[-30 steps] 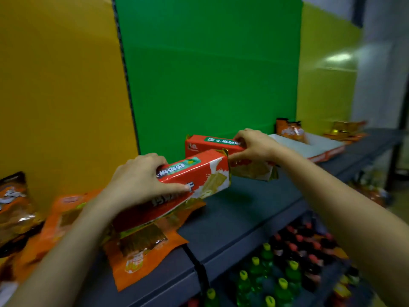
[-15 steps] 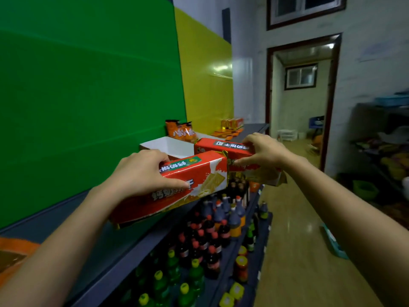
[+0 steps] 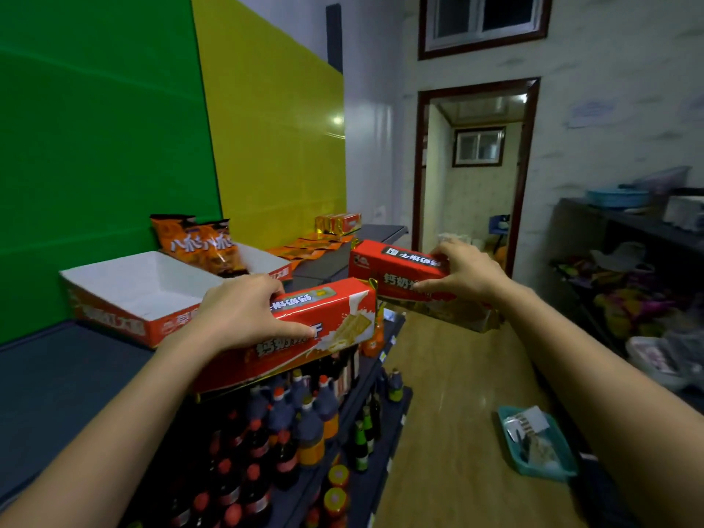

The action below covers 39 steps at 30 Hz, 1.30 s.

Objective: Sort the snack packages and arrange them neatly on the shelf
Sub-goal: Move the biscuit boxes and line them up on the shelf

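My left hand (image 3: 244, 314) grips a long red biscuit package (image 3: 324, 322), held off the front edge of the dark shelf (image 3: 57, 375). A second red biscuit package (image 3: 388, 264) is gripped by my right hand (image 3: 464, 272), out over the aisle to the right. An open white-and-orange display tray (image 3: 122, 295) sits on the shelf behind my left hand. Two orange snack bags (image 3: 202, 245) stand at its far end. Further along the shelf lie flat orange packets (image 3: 308, 247) and gold boxes (image 3: 337, 222).
Below the shelf, lower tiers hold several dark bottles (image 3: 289, 424) with red and orange caps. A teal basket (image 3: 537, 443) sits on the wooden floor at the right. A doorway (image 3: 476, 184) opens ahead, and a cluttered rack (image 3: 647, 283) lines the right wall.
The view has swung right along the shelf. Both hands carried their red packages off the shelf surface and toward the display tray; the orange bags at the left are out of view.
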Tool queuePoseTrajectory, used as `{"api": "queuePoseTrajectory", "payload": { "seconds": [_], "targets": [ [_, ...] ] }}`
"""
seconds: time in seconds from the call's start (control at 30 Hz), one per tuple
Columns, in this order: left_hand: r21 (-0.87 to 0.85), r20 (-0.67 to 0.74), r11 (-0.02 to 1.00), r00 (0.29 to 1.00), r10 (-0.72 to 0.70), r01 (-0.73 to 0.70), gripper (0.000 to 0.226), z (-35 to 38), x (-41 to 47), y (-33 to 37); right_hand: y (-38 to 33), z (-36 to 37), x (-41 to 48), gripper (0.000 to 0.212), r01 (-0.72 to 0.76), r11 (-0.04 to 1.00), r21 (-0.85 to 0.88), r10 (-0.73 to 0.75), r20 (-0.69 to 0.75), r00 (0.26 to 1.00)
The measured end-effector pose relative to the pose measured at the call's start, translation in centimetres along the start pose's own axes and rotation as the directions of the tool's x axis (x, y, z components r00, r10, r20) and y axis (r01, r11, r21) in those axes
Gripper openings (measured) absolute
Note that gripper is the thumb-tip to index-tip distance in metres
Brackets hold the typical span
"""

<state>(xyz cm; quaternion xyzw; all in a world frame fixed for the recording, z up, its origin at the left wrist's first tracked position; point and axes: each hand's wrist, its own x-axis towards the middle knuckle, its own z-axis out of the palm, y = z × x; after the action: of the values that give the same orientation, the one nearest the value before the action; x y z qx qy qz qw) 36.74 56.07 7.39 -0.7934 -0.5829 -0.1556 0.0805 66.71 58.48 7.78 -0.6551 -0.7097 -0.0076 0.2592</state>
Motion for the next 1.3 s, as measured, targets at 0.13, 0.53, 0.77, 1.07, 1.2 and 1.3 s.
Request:
{"api": "queuePoseTrajectory", "payload": {
  "seconds": [0.13,0.53,0.77,1.07,1.2,1.3],
  "targets": [
    [0.022,0.013,1.000,1.000,0.003,-0.004,0.069,2.6,5.5,2.6,4.7,0.6,3.6,0.068,-0.037,0.999,0.014,0.037,0.001,0.999],
    [0.039,-0.021,0.999,1.000,0.003,-0.002,0.073,12.0,27.0,7.7,17.7,4.7,20.6,0.068,-0.056,0.998,0.012,0.056,-0.044,0.997],
    [0.054,-0.071,0.998,0.997,-0.013,0.016,0.075,15.5,39.1,10.4,24.6,5.7,31.5,0.067,-0.059,0.998,-0.009,0.058,-0.049,0.997],
    [0.069,-0.067,0.994,0.994,-0.084,0.088,0.076,21.7,52.6,14.5,34.9,9.4,45.2,0.068,-0.031,0.998,-0.055,0.030,-0.022,0.999],
    [0.049,-0.072,0.986,0.985,-0.156,0.160,0.079,24.0,58.6,16.2,39.3,9.7,52.1,0.066,0.033,0.997,-0.068,-0.034,-0.015,0.999],
    [0.060,-0.092,0.977,0.976,-0.199,0.205,0.079,25.5,63.1,17.6,42.1,9.4,57.1,0.067,0.086,0.992,-0.093,-0.087,-0.003,0.996]
  ]
}}
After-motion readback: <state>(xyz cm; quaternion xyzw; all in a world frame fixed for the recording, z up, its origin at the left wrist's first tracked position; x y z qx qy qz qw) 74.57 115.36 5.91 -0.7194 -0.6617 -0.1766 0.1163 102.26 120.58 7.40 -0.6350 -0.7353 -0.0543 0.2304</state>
